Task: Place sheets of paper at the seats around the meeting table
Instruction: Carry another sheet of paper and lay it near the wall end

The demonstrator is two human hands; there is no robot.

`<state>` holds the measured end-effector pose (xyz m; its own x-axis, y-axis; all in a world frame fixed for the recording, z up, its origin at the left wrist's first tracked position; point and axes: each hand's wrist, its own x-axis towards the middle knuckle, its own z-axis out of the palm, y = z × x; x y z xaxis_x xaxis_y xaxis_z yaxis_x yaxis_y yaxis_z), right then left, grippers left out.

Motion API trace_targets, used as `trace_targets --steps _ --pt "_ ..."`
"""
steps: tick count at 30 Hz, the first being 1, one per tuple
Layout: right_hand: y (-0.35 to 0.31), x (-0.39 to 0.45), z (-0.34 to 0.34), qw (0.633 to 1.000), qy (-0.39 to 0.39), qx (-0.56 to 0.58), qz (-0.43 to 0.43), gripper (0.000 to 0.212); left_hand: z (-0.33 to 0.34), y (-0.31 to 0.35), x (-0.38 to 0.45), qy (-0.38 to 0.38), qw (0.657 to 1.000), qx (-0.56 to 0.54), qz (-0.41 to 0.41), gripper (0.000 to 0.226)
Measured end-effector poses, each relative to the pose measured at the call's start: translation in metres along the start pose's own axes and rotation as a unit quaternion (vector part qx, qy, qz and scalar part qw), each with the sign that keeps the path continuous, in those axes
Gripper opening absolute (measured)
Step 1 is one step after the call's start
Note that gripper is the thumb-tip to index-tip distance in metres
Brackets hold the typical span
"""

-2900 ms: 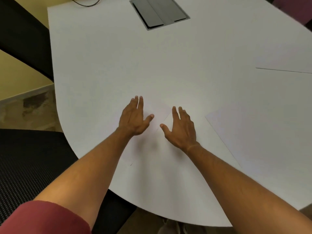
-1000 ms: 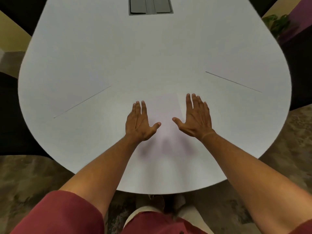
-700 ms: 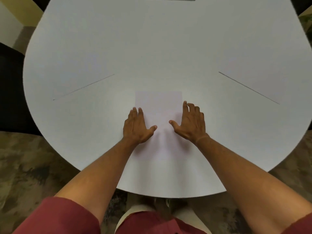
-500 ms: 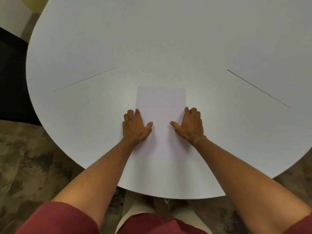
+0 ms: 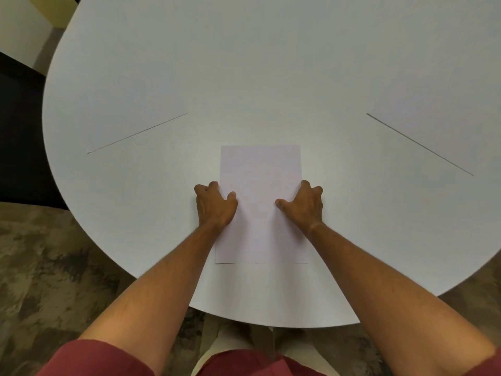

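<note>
Our fingers (image 5: 210, 187) are curled, knuckles up, tips pressing down along the two long edges of the sheet of paper (image 5: 260, 185); neither hand closes around anything, so we would call them pressing and not gripping. The left hand (image 5: 214, 204) sits on the sheet's left edge and the right hand (image 5: 305, 203) on its right edge, thumbs lying inward on the paper. The sheet lies flat on the white meeting table (image 5: 257, 77), square to us and near the rounded end where we stand, its near edge short of the table's rim. Two more sheets seem to lie well apart to either side, each showing only as a thin dark edge line, one on the left (image 5: 138, 132) and one on the right (image 5: 420, 143). We judge the paper very light, limp and apt to slide on this smooth top, so shifting it calls for flat, even pressure from both sides, and lifting it means teasing up an edge or corner, not pinching the middle.
</note>
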<state>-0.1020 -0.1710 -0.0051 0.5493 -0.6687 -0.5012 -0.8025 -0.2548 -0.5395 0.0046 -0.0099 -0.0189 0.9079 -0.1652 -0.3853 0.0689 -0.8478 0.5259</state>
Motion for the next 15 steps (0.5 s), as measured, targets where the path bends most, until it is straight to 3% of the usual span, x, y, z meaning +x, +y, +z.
trace_targets --steps 15 --pt "-0.0005 -0.0022 0.0024 1.0 0.015 -0.003 -0.002 0.069 -0.0015 -0.0023 0.0013 0.024 0.998 -0.06 -0.004 0.049"
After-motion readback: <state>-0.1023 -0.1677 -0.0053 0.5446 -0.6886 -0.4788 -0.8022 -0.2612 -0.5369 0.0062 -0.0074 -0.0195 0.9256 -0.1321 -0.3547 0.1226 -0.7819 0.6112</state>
